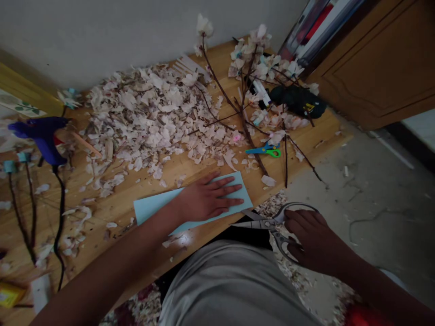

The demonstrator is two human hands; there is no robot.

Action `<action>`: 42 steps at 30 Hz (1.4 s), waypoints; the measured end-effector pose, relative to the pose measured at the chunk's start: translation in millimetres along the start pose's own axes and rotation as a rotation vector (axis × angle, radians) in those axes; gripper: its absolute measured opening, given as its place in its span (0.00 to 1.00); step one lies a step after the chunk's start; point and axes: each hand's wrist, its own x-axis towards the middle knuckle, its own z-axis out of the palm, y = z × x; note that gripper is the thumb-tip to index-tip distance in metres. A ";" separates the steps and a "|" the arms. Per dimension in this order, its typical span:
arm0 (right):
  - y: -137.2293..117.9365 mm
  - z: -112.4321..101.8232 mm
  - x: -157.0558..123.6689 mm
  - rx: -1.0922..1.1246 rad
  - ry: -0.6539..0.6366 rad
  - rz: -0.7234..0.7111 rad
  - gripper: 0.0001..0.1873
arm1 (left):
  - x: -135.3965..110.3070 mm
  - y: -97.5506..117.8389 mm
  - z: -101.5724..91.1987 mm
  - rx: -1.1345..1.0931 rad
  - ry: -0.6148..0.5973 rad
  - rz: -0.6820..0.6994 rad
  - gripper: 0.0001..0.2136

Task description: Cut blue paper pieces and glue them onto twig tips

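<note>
My left hand (208, 198) lies flat with fingers stretched out on a light blue paper sheet (149, 208) at the front edge of the wooden table (112, 213). My right hand (312, 240) is closed around the handles of grey metal scissors (263, 222). Their blades are parted and point left at the paper's right corner, just off the table edge.
A heap of pale paper petals (152, 113) covers the table's middle. Brown twigs with paper flowers (244, 72) lie at the back right beside small blue-green scissors (267, 150) and a dark glue gun (299, 100). A blue glue gun (42, 136) with its cord sits left. Grey floor (374, 190) is at the right.
</note>
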 end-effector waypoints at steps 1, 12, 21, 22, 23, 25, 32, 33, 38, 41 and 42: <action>6.4 -2.4 2.8 -0.005 -0.015 -0.029 0.10 | 0.1 0.2 -0.5 0.006 -0.006 -0.003 0.21; 44.4 -9.8 29.7 0.002 -0.087 -0.266 0.15 | -0.3 -0.7 6.3 0.011 0.053 0.009 0.21; 20.3 -7.2 17.5 -0.006 -0.051 -0.176 0.12 | 0.8 1.5 0.7 -0.013 0.004 -0.013 0.19; 20.8 -7.4 17.2 -0.015 -0.043 -0.177 0.12 | 0.6 1.4 0.5 -0.012 0.002 -0.012 0.19; 22.0 -7.8 17.3 -0.026 -0.041 -0.182 0.12 | 0.3 1.2 0.6 -0.010 0.003 -0.009 0.19; 25.4 -8.9 18.3 -0.057 -0.042 -0.195 0.12 | -0.1 0.6 1.3 -0.005 0.009 0.002 0.20; 33.4 -11.2 18.9 -0.062 -0.060 -0.221 0.13 | 0.5 0.3 3.4 0.005 0.026 0.014 0.20; 34.5 -11.4 18.6 -0.057 -0.064 -0.224 0.13 | 0.4 0.6 3.4 0.008 0.031 0.014 0.20; 42.0 -16.6 23.5 -0.050 -0.062 -0.264 0.14 | -0.8 1.3 3.0 0.003 0.036 0.008 0.19; 47.2 -22.6 32.4 -0.052 -0.062 -0.312 0.15 | -0.8 1.3 2.1 -0.005 0.031 0.007 0.19; 48.8 -24.4 35.7 -0.054 -0.063 -0.330 0.15 | -0.6 1.2 1.8 -0.007 0.027 0.006 0.19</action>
